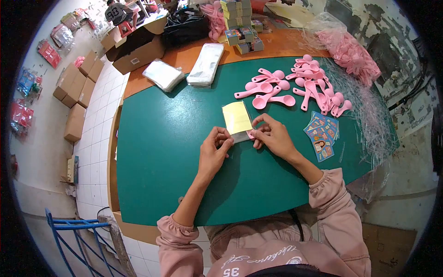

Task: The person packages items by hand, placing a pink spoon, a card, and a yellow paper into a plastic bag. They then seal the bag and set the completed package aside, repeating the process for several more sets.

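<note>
A clear plastic bag (241, 137) with a yellow card (237, 117) in it lies over the green table in front of me. My left hand (215, 148) is closed on the bag's near left corner, thumb against fingers. At the near right corner, my right hand (273, 136) pinches a pink measuring spoon (250, 134); only a small part shows at the bag's edge, the rest hidden by fingers. Beyond my right hand lie loose pink spoons (261, 101) and a larger heap of them (318, 87). Blue printed cards (320, 138) are fanned out to its right.
Two stacks of clear bags (205, 64) lie at the back, near an open cardboard box (138, 51). Bundled cards (239, 34) are piled behind. A bag of pink spoons (353, 57) and crumpled plastic (369, 124) line the right edge. Another person (117, 13) sits far off.
</note>
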### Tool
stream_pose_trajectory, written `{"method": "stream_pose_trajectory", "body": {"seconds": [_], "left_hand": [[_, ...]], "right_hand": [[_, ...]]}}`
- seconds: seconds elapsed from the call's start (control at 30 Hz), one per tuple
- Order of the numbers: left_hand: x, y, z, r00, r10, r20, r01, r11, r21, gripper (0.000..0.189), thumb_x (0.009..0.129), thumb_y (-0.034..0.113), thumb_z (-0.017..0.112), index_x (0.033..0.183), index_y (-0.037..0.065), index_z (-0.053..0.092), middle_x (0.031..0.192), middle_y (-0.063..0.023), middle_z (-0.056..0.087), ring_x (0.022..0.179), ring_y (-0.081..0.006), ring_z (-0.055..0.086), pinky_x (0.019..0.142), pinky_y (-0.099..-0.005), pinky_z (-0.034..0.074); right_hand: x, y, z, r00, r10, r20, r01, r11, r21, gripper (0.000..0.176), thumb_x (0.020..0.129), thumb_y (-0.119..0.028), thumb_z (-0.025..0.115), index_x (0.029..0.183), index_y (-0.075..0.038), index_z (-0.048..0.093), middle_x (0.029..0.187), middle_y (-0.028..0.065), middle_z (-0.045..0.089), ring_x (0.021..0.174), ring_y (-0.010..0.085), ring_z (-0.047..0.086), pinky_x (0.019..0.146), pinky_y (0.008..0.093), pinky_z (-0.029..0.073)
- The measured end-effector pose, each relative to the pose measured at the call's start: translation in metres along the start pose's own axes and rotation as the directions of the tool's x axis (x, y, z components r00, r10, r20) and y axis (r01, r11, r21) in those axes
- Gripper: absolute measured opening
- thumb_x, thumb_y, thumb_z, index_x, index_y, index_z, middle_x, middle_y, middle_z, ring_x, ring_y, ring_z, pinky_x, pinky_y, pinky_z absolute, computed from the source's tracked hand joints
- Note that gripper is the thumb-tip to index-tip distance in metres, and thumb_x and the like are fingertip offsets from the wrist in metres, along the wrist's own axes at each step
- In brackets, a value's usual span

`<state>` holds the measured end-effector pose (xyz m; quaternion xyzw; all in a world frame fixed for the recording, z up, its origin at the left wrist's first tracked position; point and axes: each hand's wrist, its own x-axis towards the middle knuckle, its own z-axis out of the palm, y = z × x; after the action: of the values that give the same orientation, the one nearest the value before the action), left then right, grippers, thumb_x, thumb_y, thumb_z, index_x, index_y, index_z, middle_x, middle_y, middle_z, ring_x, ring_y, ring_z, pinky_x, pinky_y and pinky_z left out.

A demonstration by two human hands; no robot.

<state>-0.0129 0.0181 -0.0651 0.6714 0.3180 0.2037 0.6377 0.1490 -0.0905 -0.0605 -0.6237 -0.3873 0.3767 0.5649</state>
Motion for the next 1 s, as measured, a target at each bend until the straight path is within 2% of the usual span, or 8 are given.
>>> {"method": "stream_pose_trajectory", "body": {"seconds": [0.27, 0.33, 0.47, 0.63, 0.67, 0.8, 0.9, 1.0], "left_hand": [[-0.004, 0.012, -0.015, 0.998, -0.035, 0.058, 0.019, 0.965, 0.263, 0.045, 0.082, 0.004, 0.055, 0.126, 0.007, 0.045, 0.101, -0.0085, 0.058, 0.081, -0.0142, 0.056, 0.07, -0.0281, 0.048], [-0.013, 0.007, -0.047, 0.963, 0.261, 0.073, -0.268, 0.883, 0.385, 0.044, 0.082, 0.0, 0.05, 0.125, 0.004, 0.045, 0.112, -0.0129, 0.054, 0.095, -0.0215, 0.056, 0.084, -0.0314, 0.045], [-0.071, 0.007, -0.13, 0.879, 0.442, -0.181, -0.099, 0.54, 0.836, 0.052, 0.067, -0.014, 0.038, 0.114, 0.002, 0.054, 0.12, -0.016, 0.05, 0.111, -0.0301, 0.05, 0.095, -0.036, 0.038], [-0.158, -0.064, -0.27, 0.548, 0.298, -0.781, 0.507, 0.625, 0.594, 0.037, 0.078, -0.006, 0.043, 0.111, 0.002, 0.058, 0.107, -0.0169, 0.059, 0.097, -0.0279, 0.057, 0.086, -0.0322, 0.043], [-0.169, -0.095, -0.311, 0.522, 0.319, -0.791, 0.365, 0.755, 0.545, 0.033, 0.083, -0.004, 0.042, 0.113, 0.001, 0.057, 0.104, -0.0115, 0.061, 0.08, -0.0232, 0.06, 0.075, -0.0298, 0.047], [-0.183, -0.129, -0.38, 0.581, -0.143, -0.801, 0.105, 0.989, -0.101, 0.034, 0.088, 0.003, 0.04, 0.12, -0.003, 0.049, 0.099, -0.0074, 0.059, 0.057, -0.013, 0.047, 0.058, -0.024, 0.044], [-0.165, -0.08, -0.36, 0.498, -0.386, -0.776, 0.649, 0.76, 0.039, 0.036, 0.089, 0.009, 0.043, 0.123, -0.004, 0.045, 0.1, -0.0107, 0.058, 0.068, -0.0133, 0.053, 0.06, -0.0268, 0.046], [-0.129, -0.055, -0.349, 0.631, -0.222, -0.743, 0.471, 0.871, 0.14, 0.038, 0.089, 0.012, 0.044, 0.124, -0.003, 0.044, 0.105, -0.0135, 0.057, 0.085, -0.0177, 0.052, 0.071, -0.0307, 0.045]], "right_hand": [[0.0, 0.004, -0.001, 0.999, 0.012, 0.045, -0.009, 0.997, -0.08, 0.039, 0.083, -0.007, 0.057, 0.119, 0.002, 0.046, 0.072, 0.0079, 0.061, 0.061, 0.0116, 0.061, 0.054, 0.0242, 0.051], [0.0, 0.003, -0.003, 0.998, 0.0, 0.063, 0.004, 0.998, -0.056, 0.038, 0.083, -0.006, 0.056, 0.119, 0.002, 0.046, 0.072, 0.0083, 0.061, 0.063, 0.0115, 0.061, 0.055, 0.0243, 0.051], [-0.004, 0.004, -0.007, 0.993, -0.039, 0.113, 0.053, 0.991, -0.123, 0.029, 0.083, -0.009, 0.055, 0.11, 0.002, 0.052, 0.073, 0.0085, 0.062, 0.065, 0.0118, 0.062, 0.059, 0.0255, 0.05], [-0.003, 0.002, -0.004, 0.987, -0.063, 0.146, 0.096, 0.969, -0.227, 0.019, 0.082, -0.011, 0.055, 0.097, 0.001, 0.059, 0.075, 0.0086, 0.063, 0.065, 0.0131, 0.063, 0.06, 0.0263, 0.049], [-0.003, 0.002, -0.003, 0.988, -0.064, 0.143, 0.095, 0.97, -0.223, 0.019, 0.082, -0.011, 0.055, 0.097, 0.001, 0.059, 0.075, 0.0086, 0.063, 0.065, 0.0131, 0.063, 0.06, 0.0263, 0.049], [-0.003, 0.001, -0.005, 0.988, -0.055, 0.145, 0.089, 0.967, -0.24, 0.018, 0.082, -0.011, 0.055, 0.095, 0.001, 0.059, 0.075, 0.0086, 0.063, 0.064, 0.0127, 0.062, 0.059, 0.0265, 0.049], [-0.004, -0.001, -0.007, 0.986, -0.039, 0.164, 0.076, 0.971, -0.226, 0.017, 0.084, -0.01, 0.054, 0.095, 0.001, 0.059, 0.075, 0.0067, 0.062, 0.063, 0.0109, 0.06, 0.059, 0.0249, 0.049], [-0.006, -0.003, -0.007, 0.984, -0.037, 0.173, 0.077, 0.969, -0.236, 0.018, 0.083, -0.011, 0.055, 0.095, 0.001, 0.059, 0.075, 0.0074, 0.062, 0.063, 0.012, 0.06, 0.06, 0.0258, 0.049]]}}
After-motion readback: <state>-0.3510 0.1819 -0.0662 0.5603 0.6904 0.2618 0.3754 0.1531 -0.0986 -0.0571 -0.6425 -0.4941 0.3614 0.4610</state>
